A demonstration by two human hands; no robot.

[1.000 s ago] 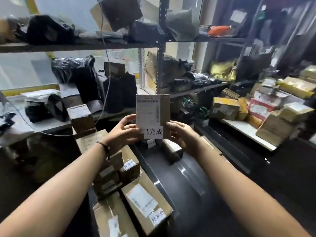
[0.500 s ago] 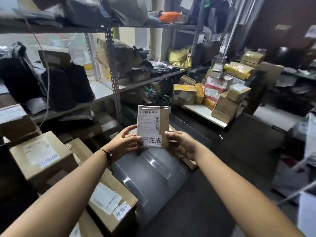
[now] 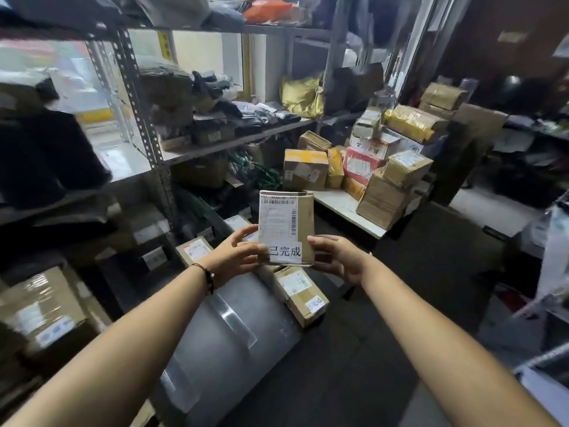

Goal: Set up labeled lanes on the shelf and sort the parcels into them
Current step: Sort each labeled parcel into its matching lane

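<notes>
Two tiers of a metal shelf (image 3: pixel 147 131) fill the left and back of the view, loaded with dark bags and cartons. At the right a pile of boxes (image 3: pixel 381 167) sits on a white board (image 3: pixel 348 211), stacked toward its far edge, yellow-taped ones on top. Below the arms lies a big grey parcel (image 3: pixel 224 343) wrapped in shiny film. At the lower left sits a taped carton (image 3: pixel 43 315) with a white label. Just beside the grey parcel's right end lies a long box (image 3: pixel 300 292) with a shipping label and a small white tag at its near end.

Smallest, and held upright in mid-air above the grey parcel's far end, is a flat brown packet (image 3: pixel 288 228). It bears a barcode label and a white tag (image 3: pixel 284 252) reading 已完成 at its bottom edge. The left hand (image 3: pixel 237 257) grips its lower left edge, thumb on the front. The right hand (image 3: pixel 335 257) clasps its lower right edge, fingers curled behind.
</notes>
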